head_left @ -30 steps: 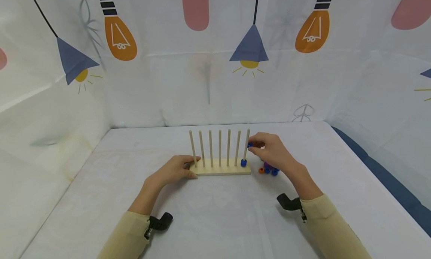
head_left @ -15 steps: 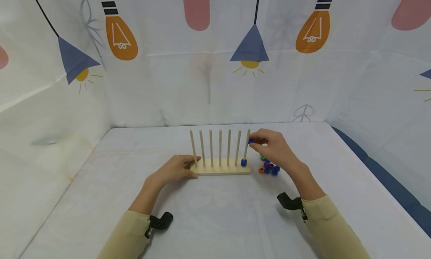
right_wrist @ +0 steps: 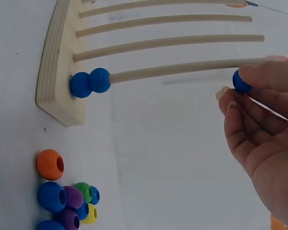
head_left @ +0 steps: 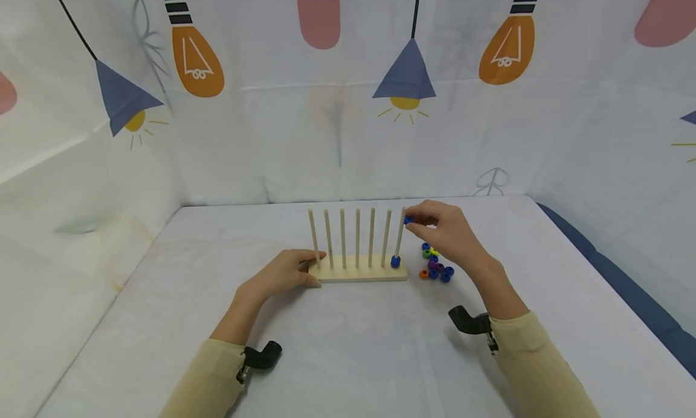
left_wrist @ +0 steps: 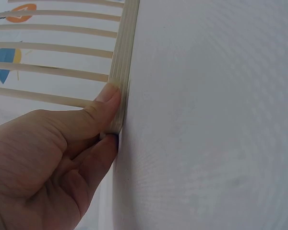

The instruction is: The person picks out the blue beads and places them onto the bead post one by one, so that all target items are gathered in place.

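A pale wooden base (head_left: 359,273) carries a row of upright pegs. My left hand (head_left: 285,273) grips the base's left end, thumb on its front edge in the left wrist view (left_wrist: 62,148). Two blue beads (right_wrist: 90,83) sit stacked at the foot of the rightmost peg (right_wrist: 182,68). Close beside that peg's upper end, my right hand (head_left: 443,231) pinches another blue bead (right_wrist: 241,82) between thumb and fingers; the bead is off the peg. Whether it touches the peg I cannot tell.
Several loose beads lie right of the base, among them an orange bead (head_left: 424,274), a green bead (right_wrist: 83,191), a yellow bead (right_wrist: 90,213) and a purple bead (right_wrist: 73,196), with more blue ones. A white cloth (head_left: 337,345) covers the table, and printed fabric (head_left: 293,146) hangs behind.
My right hand has risen along the rightmost peg with the blue bead, toward its top, uncovering more of the loose beads. My left hand has kept its grip on the base.
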Demonstrator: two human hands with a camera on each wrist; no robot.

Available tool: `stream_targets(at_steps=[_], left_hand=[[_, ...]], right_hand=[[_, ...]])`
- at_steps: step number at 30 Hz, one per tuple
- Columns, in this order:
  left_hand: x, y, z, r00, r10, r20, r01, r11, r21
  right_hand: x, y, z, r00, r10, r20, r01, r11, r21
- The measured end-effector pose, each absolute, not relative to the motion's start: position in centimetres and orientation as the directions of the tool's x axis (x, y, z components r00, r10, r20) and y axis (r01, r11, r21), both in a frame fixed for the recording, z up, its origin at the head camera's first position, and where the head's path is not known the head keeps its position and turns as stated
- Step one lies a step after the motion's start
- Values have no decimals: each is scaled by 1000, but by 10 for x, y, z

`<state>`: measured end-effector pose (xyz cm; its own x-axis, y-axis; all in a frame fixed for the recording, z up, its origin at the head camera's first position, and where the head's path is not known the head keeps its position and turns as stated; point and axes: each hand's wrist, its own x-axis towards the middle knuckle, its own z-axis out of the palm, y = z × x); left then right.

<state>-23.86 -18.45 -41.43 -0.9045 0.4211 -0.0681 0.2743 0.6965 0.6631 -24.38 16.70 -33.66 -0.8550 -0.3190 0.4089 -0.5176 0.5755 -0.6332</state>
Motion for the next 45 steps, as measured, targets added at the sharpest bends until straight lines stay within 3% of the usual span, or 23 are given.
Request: stream_targets(at_steps=[27,45], left_hand=[[-238,-183,-415,-903,424,-68,267,680,683],[-238,-184,-414,-906,418,-67,266,685,678]], right_hand=[[-240,165,-320,-787,-289,545,-611,486,-625],[-236,156,-320,-775,-274,570,-630,419,-654]])
